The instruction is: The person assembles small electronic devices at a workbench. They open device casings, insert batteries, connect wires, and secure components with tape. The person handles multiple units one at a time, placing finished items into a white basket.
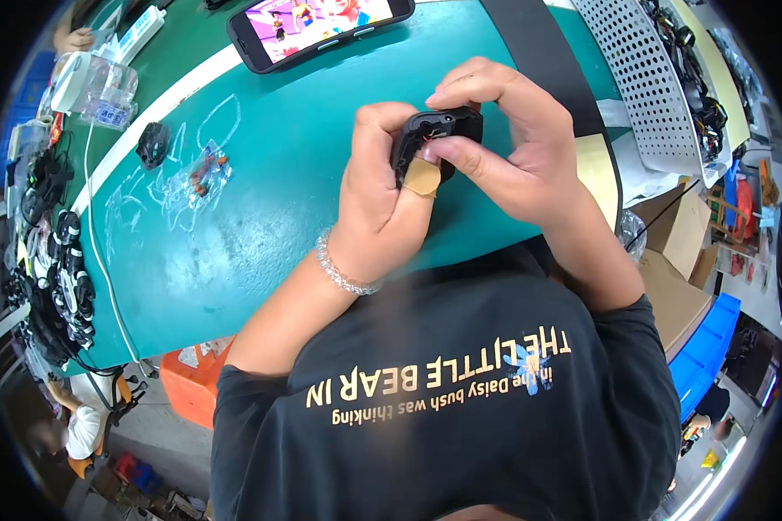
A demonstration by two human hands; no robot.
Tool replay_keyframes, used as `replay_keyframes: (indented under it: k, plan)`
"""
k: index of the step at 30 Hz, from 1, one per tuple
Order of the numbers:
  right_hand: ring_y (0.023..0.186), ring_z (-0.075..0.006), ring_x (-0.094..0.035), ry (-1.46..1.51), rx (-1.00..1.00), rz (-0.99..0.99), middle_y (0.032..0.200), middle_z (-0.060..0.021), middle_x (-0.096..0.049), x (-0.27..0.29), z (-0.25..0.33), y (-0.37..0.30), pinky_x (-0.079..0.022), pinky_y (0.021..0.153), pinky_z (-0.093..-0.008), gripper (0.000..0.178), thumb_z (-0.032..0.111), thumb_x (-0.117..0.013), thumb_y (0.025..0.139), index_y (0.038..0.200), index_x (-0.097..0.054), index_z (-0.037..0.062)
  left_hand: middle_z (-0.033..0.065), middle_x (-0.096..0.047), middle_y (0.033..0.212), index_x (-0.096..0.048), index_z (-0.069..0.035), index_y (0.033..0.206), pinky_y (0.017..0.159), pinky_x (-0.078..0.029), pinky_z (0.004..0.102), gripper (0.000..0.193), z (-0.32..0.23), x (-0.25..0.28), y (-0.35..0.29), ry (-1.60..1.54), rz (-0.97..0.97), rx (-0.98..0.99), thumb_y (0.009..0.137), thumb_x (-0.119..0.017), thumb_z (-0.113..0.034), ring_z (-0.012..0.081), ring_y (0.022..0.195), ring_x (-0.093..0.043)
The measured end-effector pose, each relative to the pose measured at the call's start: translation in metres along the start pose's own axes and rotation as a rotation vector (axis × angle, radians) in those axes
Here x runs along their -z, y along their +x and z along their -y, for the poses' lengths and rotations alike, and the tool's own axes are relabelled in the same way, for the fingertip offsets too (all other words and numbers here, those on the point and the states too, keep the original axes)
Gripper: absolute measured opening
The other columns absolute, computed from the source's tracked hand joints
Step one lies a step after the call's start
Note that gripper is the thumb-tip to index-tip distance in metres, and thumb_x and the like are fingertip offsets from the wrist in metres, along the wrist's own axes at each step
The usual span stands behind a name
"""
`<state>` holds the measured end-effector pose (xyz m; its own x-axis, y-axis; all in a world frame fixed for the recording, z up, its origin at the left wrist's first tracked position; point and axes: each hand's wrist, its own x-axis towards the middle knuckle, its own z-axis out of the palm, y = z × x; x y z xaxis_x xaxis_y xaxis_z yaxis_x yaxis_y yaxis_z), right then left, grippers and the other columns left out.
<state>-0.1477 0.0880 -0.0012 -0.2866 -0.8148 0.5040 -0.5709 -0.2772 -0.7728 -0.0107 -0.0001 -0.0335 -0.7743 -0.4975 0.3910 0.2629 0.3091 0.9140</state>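
Above the green table (278, 165) I hold a small black plastic housing (413, 130) with a hollow, dark inside that faces me. My left hand (378, 187) is closed round its left side, a tan strip wrapped about the thumb. From the right, my right hand (517, 143) grips the same housing, its thumb pressed near the left thumb and its forefinger curled over the top edge. Small details inside the housing are too fine to make out. The fingers behind it are hidden.
A phone with a lit screen (321, 30) stands at the far edge. Left lie a clear bag with small orange-brown parts (207, 178) and a black crumpled lump (154, 145). Black cables (65, 278) line the left edge. A white perforated basket (639, 78) stands right, an orange stool (191, 386) below.
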Motion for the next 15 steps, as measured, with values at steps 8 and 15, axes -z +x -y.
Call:
replay_keyframes:
  k: [8,15]
  plan:
    - [0.076,-0.0151,-0.05,0.232,0.051,0.058,0.083,-0.0056,-0.057,0.0,0.002,0.0,-0.038,0.068,-0.0262,0.014,0.007,-0.065,0.079,0.09,-0.059,0.0016,0.0083,-0.052,0.081,-0.042,-0.001,0.106,0.056,-0.044,0.0284,0.023,0.006,-0.003,0.001,-0.009,-0.025,-0.266,0.085,-0.052,0.001,0.0159,0.061,-0.051]
    - [0.079,-0.0156,-0.048,0.514,-0.072,-0.023,0.086,-0.0086,-0.053,-0.013,0.003,-0.012,-0.038,0.07,-0.0258,0.01,0.004,-0.059,0.083,0.09,-0.057,-0.0016,0.0105,-0.051,0.076,-0.046,0.0,0.101,0.054,-0.043,0.0308,0.024,0.008,0.0,0.003,0.058,-0.002,-0.36,0.079,-0.052,0.007,0.0218,0.059,-0.051]
